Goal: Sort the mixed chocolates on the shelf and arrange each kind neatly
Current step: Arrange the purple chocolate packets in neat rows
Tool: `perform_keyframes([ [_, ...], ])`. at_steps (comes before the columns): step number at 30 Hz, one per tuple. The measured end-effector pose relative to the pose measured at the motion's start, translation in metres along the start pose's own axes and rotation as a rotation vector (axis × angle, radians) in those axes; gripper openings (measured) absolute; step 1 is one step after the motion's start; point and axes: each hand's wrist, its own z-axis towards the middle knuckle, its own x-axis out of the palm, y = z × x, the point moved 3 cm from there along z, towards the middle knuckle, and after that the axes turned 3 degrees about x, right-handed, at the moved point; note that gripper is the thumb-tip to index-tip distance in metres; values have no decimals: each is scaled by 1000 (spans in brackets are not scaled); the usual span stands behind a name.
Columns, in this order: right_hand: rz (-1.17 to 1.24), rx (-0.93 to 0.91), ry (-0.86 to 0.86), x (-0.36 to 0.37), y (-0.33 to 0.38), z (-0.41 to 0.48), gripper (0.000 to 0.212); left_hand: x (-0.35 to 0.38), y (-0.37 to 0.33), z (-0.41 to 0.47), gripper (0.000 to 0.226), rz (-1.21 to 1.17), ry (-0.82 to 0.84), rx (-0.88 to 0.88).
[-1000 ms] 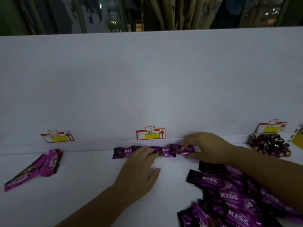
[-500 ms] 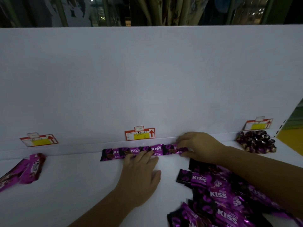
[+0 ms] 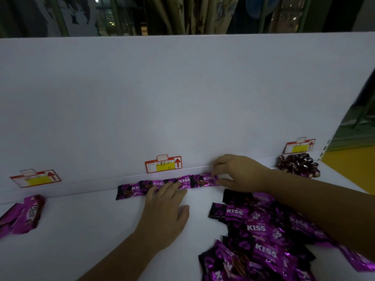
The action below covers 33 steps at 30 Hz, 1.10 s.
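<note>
row: KISS row (image 3: pixel 186 181) centre frame, long axis left-right along shelf (image 3: pixel 71 240) back.
left hand (image 3: pixel 165 217): your fingers flat, pressing it.
right hand (image 3: pixel 238 173): pinching its right end.
pile (image 3: pixel 256 228): lower right, nearest your right hand.

A tall white back panel (image 3: pixel 182 98) fills most of the view, rising from the white shelf (image 3: pixel 71 240) and meeting it along a low raised lip. Red-and-yellow labels with red arrows sit along the panel's foot: a left price tag (image 3: pixel 35 178), a middle price tag (image 3: pixel 163 164) and a right price tag (image 3: pixel 300 146). Above the panel hang pale patterned curtains (image 3: pixel 192 15), with green uprights (image 3: pixel 58 15) in the dark beyond. A yellow surface (image 3: pixel 349 171) shows past the panel's right edge. The light is dim.
</note>
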Motion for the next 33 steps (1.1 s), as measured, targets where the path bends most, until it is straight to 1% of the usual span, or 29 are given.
perform_keyframes([
  [2,8,36,6,-10,-1,-8,24,-2,1,0,43,-40,-57,40],
  [4,6,86,16,-20,-1,-21,24,-2,-1,1,35,-121,-102,130],
  [6,-4,139,56,-27,1,-35,25,-3,-9,2,34,-218,-67,194],
  [8,-1,176,83,-32,7,-49,23,-6,-23,5,39,-318,19,228],
  [10,8,208,94,-35,12,-61,22,-5,-42,9,38,-352,72,321],
  [12,18,248,92,-39,17,-74,20,-6,-60,15,34,-403,76,389],
  [14,41,301,82,-43,24,-89,17,-5,-70,22,38,-430,100,403],
  [16,59,339,103,-47,34,-104,15,3,-72,26,44,-420,133,385],
  [18,72,352,146,-47,48,-119,17,9,-71,25,47,-450,132,340],
  [21,27,357,191,-40,69,-135,39,13,-70,23,41,-541,73,272],
  [23,-38,366,215,-31,80,-140,47,15,-68,23,32,-591,52,237],
  [26,-28,387,184,-25,87,-142,41,14,-64,23,21,-641,26,204],
  [29,16,418,109,-27,91,-140,34,7,-59,25,18,-721,-14,144],
  [31,58,464,59,-31,90,-139,33,0,-54,27,18,-789,-7,50],
  [33,145,538,7,-34,86,-137,26,-9,-48,27,20,-950,53,-86],
])
